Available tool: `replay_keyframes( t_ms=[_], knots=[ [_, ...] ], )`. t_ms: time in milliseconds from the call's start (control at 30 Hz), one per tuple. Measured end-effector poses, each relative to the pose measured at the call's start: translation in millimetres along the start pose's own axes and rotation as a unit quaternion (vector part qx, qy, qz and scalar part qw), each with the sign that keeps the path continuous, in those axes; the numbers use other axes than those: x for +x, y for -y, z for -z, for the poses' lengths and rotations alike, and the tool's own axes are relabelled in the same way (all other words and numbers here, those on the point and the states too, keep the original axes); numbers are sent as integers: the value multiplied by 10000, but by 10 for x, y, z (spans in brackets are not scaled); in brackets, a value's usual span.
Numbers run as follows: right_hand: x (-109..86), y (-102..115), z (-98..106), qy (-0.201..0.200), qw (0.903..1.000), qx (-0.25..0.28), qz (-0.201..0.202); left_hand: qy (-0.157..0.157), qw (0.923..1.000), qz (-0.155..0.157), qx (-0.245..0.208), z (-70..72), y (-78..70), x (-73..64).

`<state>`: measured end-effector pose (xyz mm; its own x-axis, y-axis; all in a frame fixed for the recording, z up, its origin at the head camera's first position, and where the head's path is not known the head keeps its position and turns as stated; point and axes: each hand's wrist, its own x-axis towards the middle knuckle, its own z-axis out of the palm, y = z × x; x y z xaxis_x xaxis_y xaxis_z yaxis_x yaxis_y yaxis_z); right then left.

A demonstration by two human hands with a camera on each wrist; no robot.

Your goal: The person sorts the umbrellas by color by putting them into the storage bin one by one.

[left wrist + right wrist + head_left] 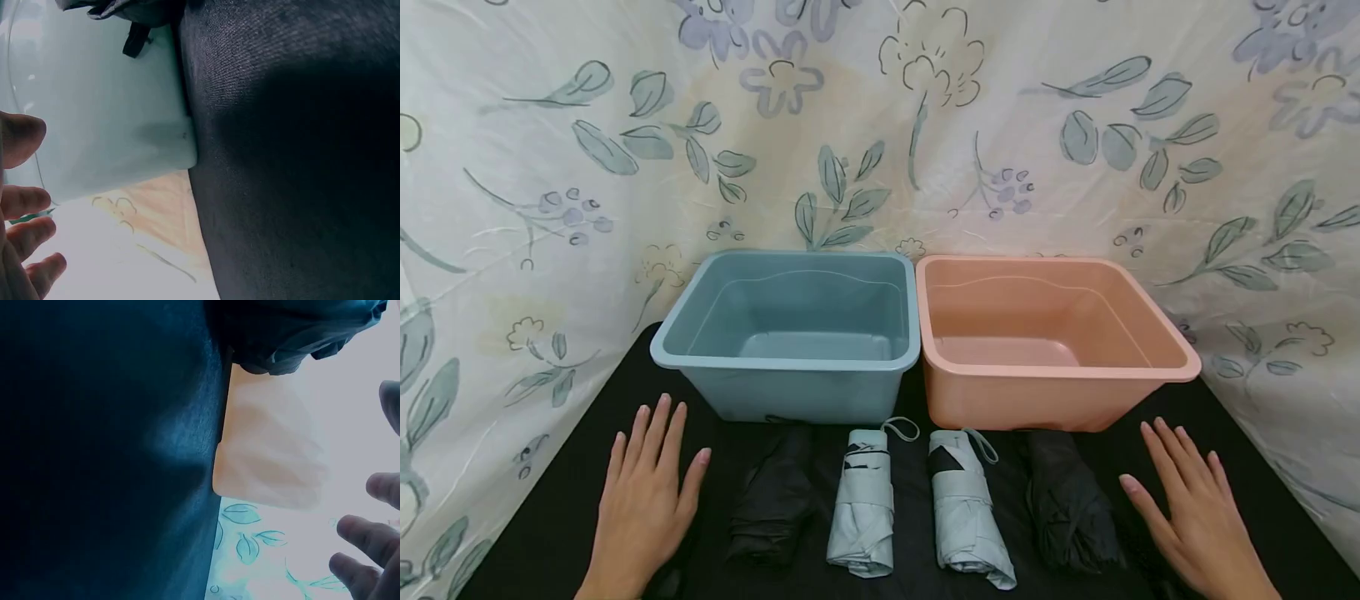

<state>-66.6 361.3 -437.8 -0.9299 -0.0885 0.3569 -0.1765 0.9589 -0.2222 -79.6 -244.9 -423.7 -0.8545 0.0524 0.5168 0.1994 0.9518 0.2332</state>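
My left hand (643, 496) lies with straight, spread fingers on the black cloth, left of a folded black umbrella (772, 496). On the other side, my right hand (1206, 521) rests likewise, nearest to a second black folded umbrella (1070, 504). Between the black ones lie two light grey folded umbrellas, the left one (861, 508) and the right one (966, 517), each with a wrist loop at its far end. Both hands hold nothing. In the right wrist view the dark umbrella (294, 331) appears at the top, apart from the fingers (365, 540).
Behind the umbrellas stand a blue plastic bin (797, 392) on the left and a peach bin (1037, 402) on the right, side by side. A black cloth (696, 546) covers the table. A floral curtain (880, 108) hangs behind and along both sides.
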Motion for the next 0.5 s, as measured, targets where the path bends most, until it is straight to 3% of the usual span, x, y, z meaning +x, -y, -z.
replay_keyframes(
  t_ms=[200, 500],
  knots=[
    [-2, 42, 0, -324, 9991, 252, 58, -236, 9996, 14, -143, -5, -35, 12],
    [-8, 120, 9, -368, 9979, 259, -468, -483, 9988, 70, -107, 16, -77, 28]
  ],
)
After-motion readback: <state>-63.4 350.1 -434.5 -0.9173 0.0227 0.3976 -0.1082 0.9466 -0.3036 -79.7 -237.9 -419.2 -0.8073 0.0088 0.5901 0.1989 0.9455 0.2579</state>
